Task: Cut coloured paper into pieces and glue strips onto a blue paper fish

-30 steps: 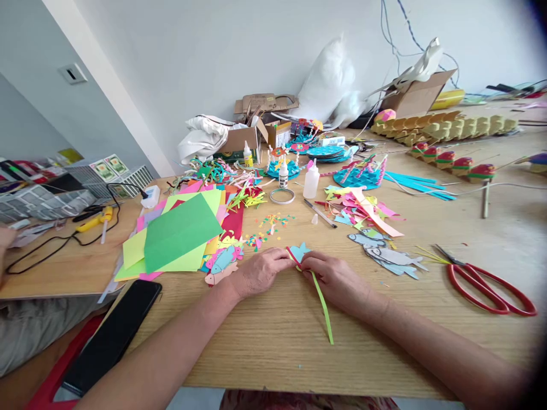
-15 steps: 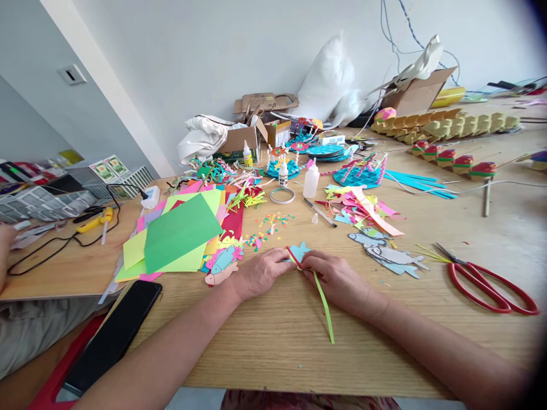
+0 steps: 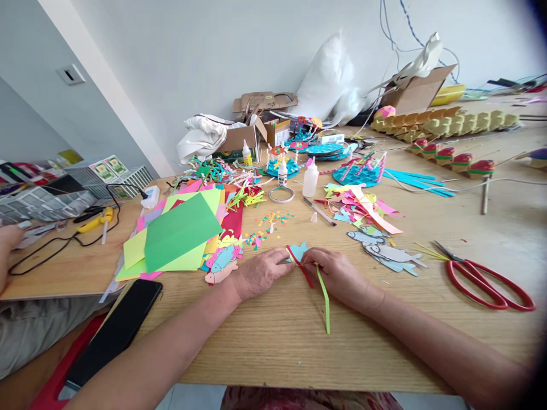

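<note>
Between my two hands, low over the table, is a light blue paper fish (image 3: 298, 251) with a red strip (image 3: 306, 275) lying slantwise across it. My left hand (image 3: 264, 273) is closed on the fish's left side. My right hand (image 3: 337, 274) pinches at the fish's right side, and a yellow-green paper strip (image 3: 327, 302) hangs from its fingers towards the table's front edge. The fingertips of both hands partly hide the fish.
Coloured paper sheets (image 3: 183, 233) and a black phone (image 3: 115, 333) lie left. Grey-blue paper fish (image 3: 393, 253) and red-handled scissors (image 3: 487, 285) lie right. Behind stand glue bottles (image 3: 310, 177) and a tape ring (image 3: 281, 195). Another person's hand (image 3: 8, 236) shows at far left.
More of the red strip now shows, its lower end sticking out below the fish. The yellow-green strip hangs from higher up in my right hand, its lower end slightly raised.
</note>
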`<action>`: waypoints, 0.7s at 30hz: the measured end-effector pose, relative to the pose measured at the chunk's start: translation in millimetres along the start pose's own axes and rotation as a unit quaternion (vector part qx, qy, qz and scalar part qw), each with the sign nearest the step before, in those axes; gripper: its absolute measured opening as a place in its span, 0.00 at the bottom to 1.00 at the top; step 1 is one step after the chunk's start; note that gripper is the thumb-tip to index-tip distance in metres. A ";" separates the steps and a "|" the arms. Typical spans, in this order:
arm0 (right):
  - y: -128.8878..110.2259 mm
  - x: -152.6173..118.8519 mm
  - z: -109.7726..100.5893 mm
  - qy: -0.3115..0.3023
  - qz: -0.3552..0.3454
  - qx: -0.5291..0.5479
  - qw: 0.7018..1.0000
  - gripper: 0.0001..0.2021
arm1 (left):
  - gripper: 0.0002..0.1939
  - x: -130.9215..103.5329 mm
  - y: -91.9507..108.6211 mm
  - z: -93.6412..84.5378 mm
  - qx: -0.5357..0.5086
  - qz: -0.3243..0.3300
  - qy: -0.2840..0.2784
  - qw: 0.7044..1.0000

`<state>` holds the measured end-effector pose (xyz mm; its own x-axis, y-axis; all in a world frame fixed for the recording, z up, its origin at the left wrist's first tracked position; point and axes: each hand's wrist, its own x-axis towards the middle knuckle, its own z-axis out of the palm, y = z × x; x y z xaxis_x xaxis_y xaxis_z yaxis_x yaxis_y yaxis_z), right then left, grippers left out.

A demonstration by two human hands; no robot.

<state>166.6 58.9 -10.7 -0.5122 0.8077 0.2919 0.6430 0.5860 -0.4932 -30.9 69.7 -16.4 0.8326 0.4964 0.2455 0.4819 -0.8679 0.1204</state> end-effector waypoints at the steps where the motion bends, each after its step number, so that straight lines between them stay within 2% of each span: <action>1: 0.2 0.1 0.1 0.001 0.002 0.001 1.000 0.08 | 0.15 0.0 0.2 0.2 0.001 0.000 0.000 1.000; 15: 4.9 0.4 3.1 0.010 0.017 0.009 1.000 0.07 | 0.15 -0.3 0.4 0.8 0.014 0.004 -0.003 1.000; 21: 4.5 -1.8 -3.9 0.032 0.026 0.024 0.999 0.06 | 0.16 -0.5 0.6 2.5 0.016 0.004 0.003 1.000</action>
<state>172.6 60.4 -10.2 -0.4401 0.8402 0.3168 0.6385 0.5409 -0.5475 -30.3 69.0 -18.8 0.8349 0.4891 0.2524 0.4837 -0.8708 0.0877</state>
